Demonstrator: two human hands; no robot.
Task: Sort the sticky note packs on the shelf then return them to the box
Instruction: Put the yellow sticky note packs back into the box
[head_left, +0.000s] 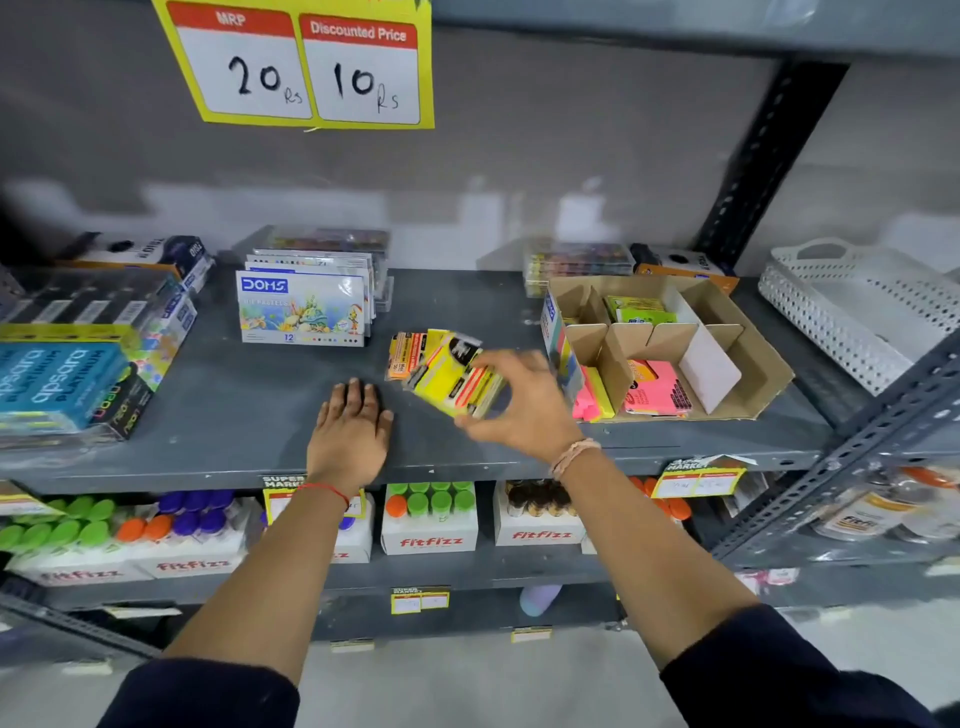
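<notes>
My right hand (519, 402) grips a stack of yellow sticky note packs (452, 376), tilted, just above the grey shelf (234, 415). An orange sticky note pack (407, 351) lies on the shelf behind that stack. My left hand (350, 423) rests flat, palm down, on the shelf to the left of the stack, holding nothing. The cardboard box (727, 332) with dividers stands to the right. It holds pink packs (657, 387) in a front compartment and green-yellow packs (636, 309) in a back one. More pink and yellow packs (592, 395) stand at its front left corner.
A DOMS pastel box (304, 306) stands behind my left hand. Apsara boxes (62, 384) fill the shelf's left end. A white perforated basket (852, 306) sits at the far right. A metal upright (769, 156) rises behind the cardboard box. Fitfizz cartons (428, 540) line the shelf below.
</notes>
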